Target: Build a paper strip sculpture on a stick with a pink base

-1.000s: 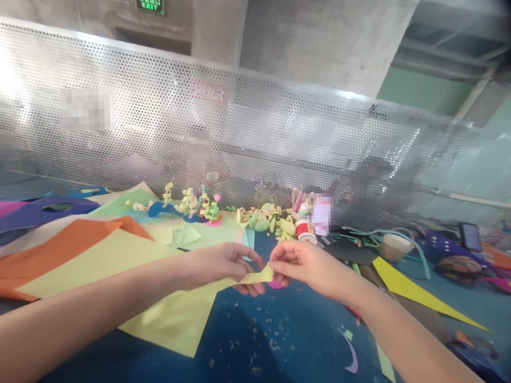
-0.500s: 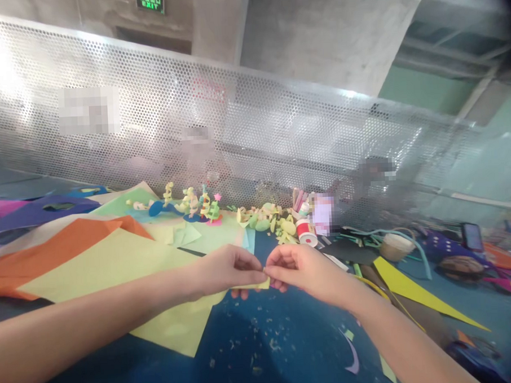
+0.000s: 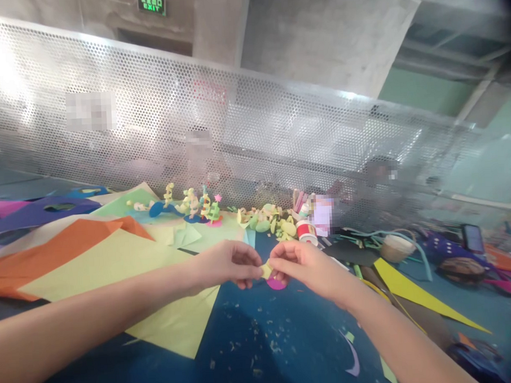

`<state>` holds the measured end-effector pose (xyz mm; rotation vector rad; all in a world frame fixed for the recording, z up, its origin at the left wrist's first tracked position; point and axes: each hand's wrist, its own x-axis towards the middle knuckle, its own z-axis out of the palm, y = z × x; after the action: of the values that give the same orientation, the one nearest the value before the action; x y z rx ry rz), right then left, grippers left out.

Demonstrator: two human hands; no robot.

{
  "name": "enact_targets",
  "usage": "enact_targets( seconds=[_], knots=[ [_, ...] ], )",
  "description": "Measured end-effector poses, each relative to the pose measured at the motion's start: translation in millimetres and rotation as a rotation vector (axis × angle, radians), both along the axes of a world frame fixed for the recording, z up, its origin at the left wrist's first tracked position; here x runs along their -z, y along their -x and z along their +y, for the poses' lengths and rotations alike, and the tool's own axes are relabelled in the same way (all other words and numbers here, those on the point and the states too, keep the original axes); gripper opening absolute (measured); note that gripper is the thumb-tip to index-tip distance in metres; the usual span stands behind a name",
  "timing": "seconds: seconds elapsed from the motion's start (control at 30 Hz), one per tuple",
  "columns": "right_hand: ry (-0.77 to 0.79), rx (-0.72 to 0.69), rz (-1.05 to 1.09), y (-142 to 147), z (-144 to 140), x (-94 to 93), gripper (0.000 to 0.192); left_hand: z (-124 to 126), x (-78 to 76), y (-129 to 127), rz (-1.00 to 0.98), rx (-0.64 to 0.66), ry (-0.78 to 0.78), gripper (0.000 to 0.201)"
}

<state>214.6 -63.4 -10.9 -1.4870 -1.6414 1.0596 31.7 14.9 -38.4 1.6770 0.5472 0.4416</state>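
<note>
Between my two hands is a small pale yellow piece of paper (image 3: 266, 269). My left hand (image 3: 233, 264) pinches its left side with thumb and fingers. On its right side, the thumb and forefinger of my right hand (image 3: 298, 261) close on it. A round pink paper disc (image 3: 277, 283) shows just below the right fingers; whether they touch it I cannot tell. Under my left forearm lies a large pale yellow sheet (image 3: 180, 324). Beyond my hands stand small curled-paper figures (image 3: 214, 210) on round bases.
Orange paper (image 3: 71, 242) and purple paper (image 3: 23, 216) lie at left. A pile of yellow-green paper pieces (image 3: 267, 218) and a red-and-white tub (image 3: 307, 232) are ahead. At right are a yellow paper strip (image 3: 425, 294), a cup (image 3: 397, 247) and a phone (image 3: 472, 237). A perforated metal screen (image 3: 253, 135) stands behind.
Both hands have risen slightly. The left fingers have shifted on the yellow paper, which now looks shorter and tilted. More of the pink disc shows below the right hand.
</note>
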Motion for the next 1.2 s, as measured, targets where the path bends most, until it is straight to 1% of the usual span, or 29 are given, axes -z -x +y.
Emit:
enact_targets(
  seconds=[0.23,0.43,0.57,0.67,0.77,0.9,1.03,1.13,1.2],
  knots=[
    [0.054,-0.013,-0.047,1.8,-2.8,-3.3,0.015,2.0,1.9,0.5,0.01,0.014,0.016,0.02],
    [0.069,0.021,-0.05,3.2,-5.6,-7.5,0.017,3.8,1.2,2.1,-0.01,0.055,0.071,0.019],
    [0.075,-0.016,0.001,1.3,-2.9,-1.0,0.027,3.0,0.8,1.5,-0.034,0.041,0.077,0.02],
    [0.061,-0.042,0.04,-0.7,0.2,5.2,0.032,2.5,1.1,0.6,-0.03,0.039,0.111,0.022],
    [0.059,-0.056,0.018,-2.5,1.3,6.7,0.027,3.2,2.4,0.0,-0.027,0.048,0.129,0.025],
    [0.067,-0.101,-0.033,-3.3,-0.1,3.6,0.02,4.9,5.4,0.1,-0.019,0.062,0.127,0.025],
    [0.084,-0.13,-0.081,-3.1,-2.1,0.2,0.017,5.9,8.5,0.3,-0.033,0.089,0.179,0.024],
    [0.105,-0.143,-0.071,-3.9,-2.6,-1.4,0.018,6.6,9.0,0.6,-0.06,0.119,0.227,0.022],
    [0.117,-0.132,-0.053,-4.6,-2.2,-1.0,0.019,6.7,8.1,1.1,-0.05,0.144,0.215,0.02]
  ],
)
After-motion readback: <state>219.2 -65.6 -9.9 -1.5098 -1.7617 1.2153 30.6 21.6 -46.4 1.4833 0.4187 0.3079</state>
